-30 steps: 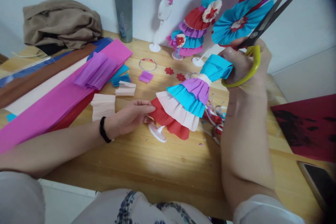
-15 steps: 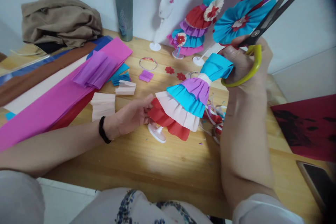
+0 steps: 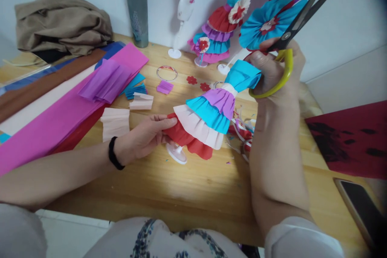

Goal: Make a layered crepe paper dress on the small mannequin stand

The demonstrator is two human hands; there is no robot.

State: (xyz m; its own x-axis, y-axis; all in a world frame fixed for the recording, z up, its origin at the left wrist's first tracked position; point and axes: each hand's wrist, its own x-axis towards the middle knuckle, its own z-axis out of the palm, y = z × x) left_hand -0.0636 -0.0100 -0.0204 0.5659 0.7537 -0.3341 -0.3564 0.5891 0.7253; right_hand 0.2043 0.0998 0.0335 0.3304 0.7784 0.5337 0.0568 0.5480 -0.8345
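Observation:
A small paper dress [image 3: 208,115] on a white stand leans across the middle of the table. Its crepe ruffles run blue, purple, blue, white and red, with a white waistband. My left hand [image 3: 145,133] pinches the edge of the red bottom ruffle between thumb and fingers, just above the stand's round base [image 3: 177,154]. At the blue bodice, my right hand [image 3: 269,68] grips the dress's top end. That same hand also holds scissors [image 3: 290,34], yellow handles around it and blades parted, pointing up and away. Its fingers are partly hidden behind the thumb.
Crepe paper strips [image 3: 75,105] and a brown cloth [image 3: 63,24] lie on the left. Behind stand a bottle [image 3: 136,12], a bare mannequin [image 3: 184,8] and dressed figures [image 3: 222,20]. Red paper flowers [image 3: 192,80] and a ring [image 3: 167,73] lie mid-table; a phone [image 3: 359,209] is at right.
My left hand's fingers have closed on the red ruffle's edge, with the thumb now on top. The whole view has shifted slightly; my right hand keeps its hold.

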